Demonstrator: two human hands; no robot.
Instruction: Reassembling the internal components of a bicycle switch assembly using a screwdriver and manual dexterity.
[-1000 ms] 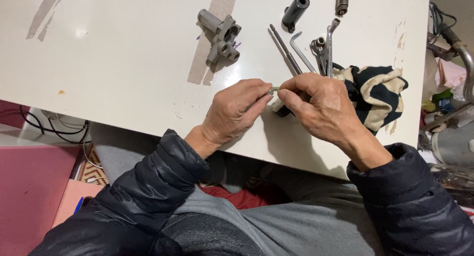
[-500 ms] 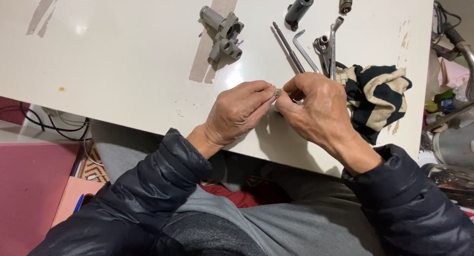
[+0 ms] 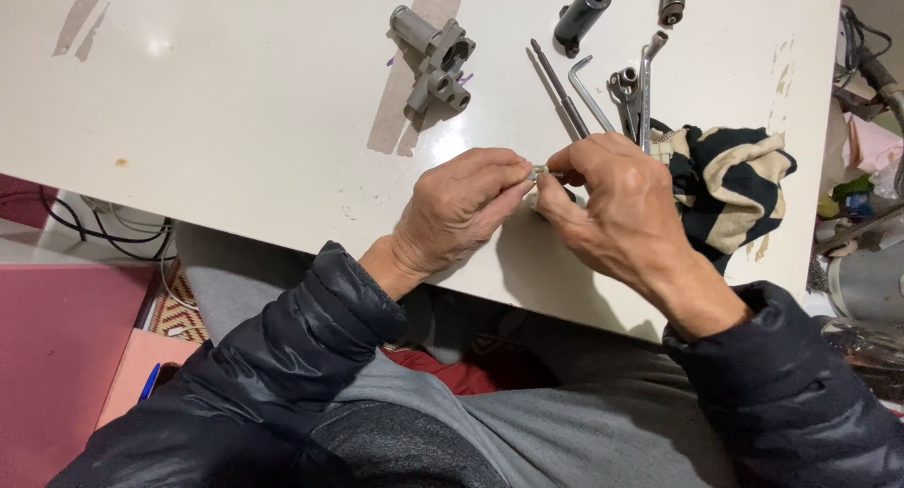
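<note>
Small silvery metal part (image 3: 539, 172) pinched between left hand (image 3: 461, 210) and right hand (image 3: 617, 206), near striped cloth (image 3: 730, 182) on white table (image 3: 235, 121).

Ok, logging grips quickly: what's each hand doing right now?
Left hand: fingers pinched shut on one end of a small metal part.
Right hand: pinched on the same part's other end.

A small, silvery metal piece (image 3: 540, 173) was pinched between the fingertips of both hands, lying roughly level just above the white tabletop's near edge; mostly hidden by the fingers; its exact shape could not be made out.
</note>
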